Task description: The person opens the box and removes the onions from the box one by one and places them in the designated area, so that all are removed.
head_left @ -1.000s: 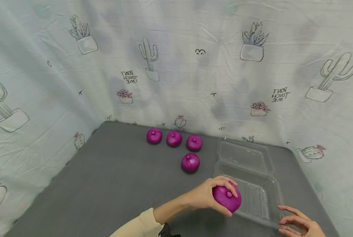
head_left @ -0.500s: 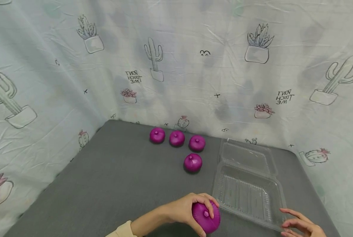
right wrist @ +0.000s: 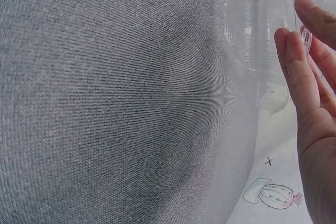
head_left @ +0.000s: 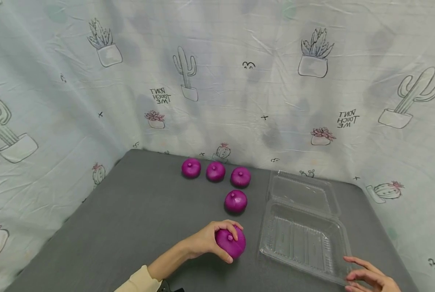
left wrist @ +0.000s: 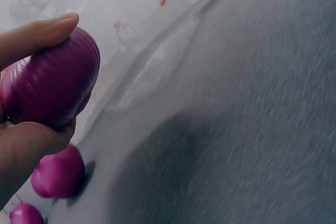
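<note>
My left hand (head_left: 214,239) grips a red onion (head_left: 230,243) from its left side, fingers over the top and thumb low at the front. In the left wrist view this onion (left wrist: 52,80) is held off the grey surface, with a shadow below. Ahead of it rests another red onion (head_left: 235,201). To the right lies an opened clear plastic clamshell container (head_left: 301,263), its lid (head_left: 301,190) folded back flat. At the container's front right corner my right hand (head_left: 372,275) pinches the rim; the right wrist view shows clear plastic between the fingers (right wrist: 299,72).
Three more red onions stand in a row at the back: left (head_left: 191,168), middle (head_left: 215,171) and right (head_left: 241,177). A grey cloth (head_left: 130,227) covers the table. Behind it hangs a white curtain (head_left: 217,81) printed with cactus drawings.
My left hand has carried the red onion leftward, from over the container's front left corner to left of it, dipping nearer before coming back up. The right hand stays at the container's corner.
</note>
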Action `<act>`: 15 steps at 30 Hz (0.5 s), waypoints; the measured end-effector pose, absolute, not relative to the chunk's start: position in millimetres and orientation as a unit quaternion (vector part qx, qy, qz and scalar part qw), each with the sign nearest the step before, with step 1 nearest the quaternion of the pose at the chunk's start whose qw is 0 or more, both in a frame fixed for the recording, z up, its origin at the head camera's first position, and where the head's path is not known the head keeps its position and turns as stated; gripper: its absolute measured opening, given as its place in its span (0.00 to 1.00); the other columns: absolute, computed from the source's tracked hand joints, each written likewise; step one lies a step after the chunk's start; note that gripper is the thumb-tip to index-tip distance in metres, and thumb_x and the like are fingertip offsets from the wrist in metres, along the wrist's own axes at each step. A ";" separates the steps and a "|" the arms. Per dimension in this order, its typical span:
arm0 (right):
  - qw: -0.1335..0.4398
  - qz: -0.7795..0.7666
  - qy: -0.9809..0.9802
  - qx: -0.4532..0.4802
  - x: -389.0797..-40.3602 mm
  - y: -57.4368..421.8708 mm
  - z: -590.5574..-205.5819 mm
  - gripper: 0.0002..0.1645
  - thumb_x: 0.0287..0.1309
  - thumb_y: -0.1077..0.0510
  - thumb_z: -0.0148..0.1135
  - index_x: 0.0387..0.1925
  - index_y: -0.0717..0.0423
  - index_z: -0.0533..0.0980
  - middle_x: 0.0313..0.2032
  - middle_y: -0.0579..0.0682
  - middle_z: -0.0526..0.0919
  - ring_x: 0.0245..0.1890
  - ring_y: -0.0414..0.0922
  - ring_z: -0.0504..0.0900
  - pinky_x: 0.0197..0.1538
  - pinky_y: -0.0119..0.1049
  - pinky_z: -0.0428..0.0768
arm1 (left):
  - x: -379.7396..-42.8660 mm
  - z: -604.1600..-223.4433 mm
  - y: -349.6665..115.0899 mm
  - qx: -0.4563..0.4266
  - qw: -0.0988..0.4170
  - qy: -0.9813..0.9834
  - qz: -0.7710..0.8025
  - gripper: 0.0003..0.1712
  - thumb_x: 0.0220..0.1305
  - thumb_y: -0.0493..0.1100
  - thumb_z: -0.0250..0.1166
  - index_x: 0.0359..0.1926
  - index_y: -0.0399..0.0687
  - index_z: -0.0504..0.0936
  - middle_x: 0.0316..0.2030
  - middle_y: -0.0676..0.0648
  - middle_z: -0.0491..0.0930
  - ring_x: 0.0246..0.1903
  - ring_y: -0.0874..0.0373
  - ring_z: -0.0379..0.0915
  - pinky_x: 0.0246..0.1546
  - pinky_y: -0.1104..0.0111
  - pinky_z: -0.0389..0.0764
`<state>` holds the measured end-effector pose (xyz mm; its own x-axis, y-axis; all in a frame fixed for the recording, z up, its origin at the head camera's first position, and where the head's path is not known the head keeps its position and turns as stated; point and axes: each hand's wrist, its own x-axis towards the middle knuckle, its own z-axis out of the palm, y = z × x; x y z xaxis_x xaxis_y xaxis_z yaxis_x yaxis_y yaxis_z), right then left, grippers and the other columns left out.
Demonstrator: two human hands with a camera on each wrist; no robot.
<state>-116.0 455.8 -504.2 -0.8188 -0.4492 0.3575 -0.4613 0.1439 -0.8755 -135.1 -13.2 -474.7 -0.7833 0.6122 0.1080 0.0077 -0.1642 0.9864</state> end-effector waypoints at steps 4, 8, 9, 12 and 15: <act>-0.018 0.606 -0.721 0.334 -119.2 459.0 -506.2 0.23 0.44 0.88 0.56 0.43 0.74 0.78 0.59 0.39 0.72 0.42 0.37 0.81 0.39 0.30 0.82 | -144.5 -479.1 -22.9 0.219 0.187 0.628 0.723 0.24 0.42 0.26 0.75 0.42 0.35 0.74 0.60 0.43 0.69 0.58 0.49 0.66 0.52 0.60 0.76; -0.007 0.593 -0.733 0.333 -118.6 458.1 -505.1 0.24 0.43 0.88 0.57 0.42 0.71 0.79 0.58 0.38 0.72 0.41 0.36 0.81 0.38 0.29 0.82 | -156.5 -482.7 -33.8 0.187 0.159 0.642 0.726 0.23 0.43 0.28 0.75 0.41 0.43 0.77 0.63 0.38 0.66 0.58 0.48 0.65 0.52 0.58 0.76; 0.000 0.585 -0.742 0.328 -118.1 457.5 -504.6 0.24 0.42 0.88 0.57 0.42 0.70 0.80 0.58 0.37 0.72 0.41 0.36 0.81 0.37 0.29 0.82 | -159.9 -483.4 -36.6 0.181 0.153 0.644 0.728 0.23 0.43 0.28 0.75 0.40 0.45 0.78 0.63 0.37 0.65 0.58 0.47 0.65 0.51 0.58 0.76; 0.006 0.572 -0.762 0.303 -116.1 456.0 -503.2 0.23 0.42 0.87 0.59 0.40 0.69 0.81 0.56 0.36 0.73 0.39 0.35 0.81 0.36 0.29 0.82 | -170.2 -486.3 -44.9 0.163 0.139 0.645 0.733 0.23 0.43 0.28 0.75 0.40 0.48 0.78 0.64 0.35 0.64 0.58 0.47 0.64 0.51 0.58 0.76; 0.002 0.566 -0.777 0.275 -114.1 454.9 -502.1 0.19 0.44 0.85 0.60 0.39 0.70 0.81 0.55 0.33 0.73 0.38 0.35 0.80 0.35 0.30 0.82 | -181.1 -490.1 -51.8 0.140 0.126 0.648 0.738 0.23 0.42 0.28 0.75 0.39 0.50 0.79 0.64 0.34 0.63 0.58 0.48 0.64 0.51 0.60 0.76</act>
<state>-114.1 454.9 -502.1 -0.8487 -0.4251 0.3146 -0.4300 0.2082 -0.8785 -181.1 -51.8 -490.1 -0.9288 0.3678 0.0442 -0.0039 -0.1289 0.9916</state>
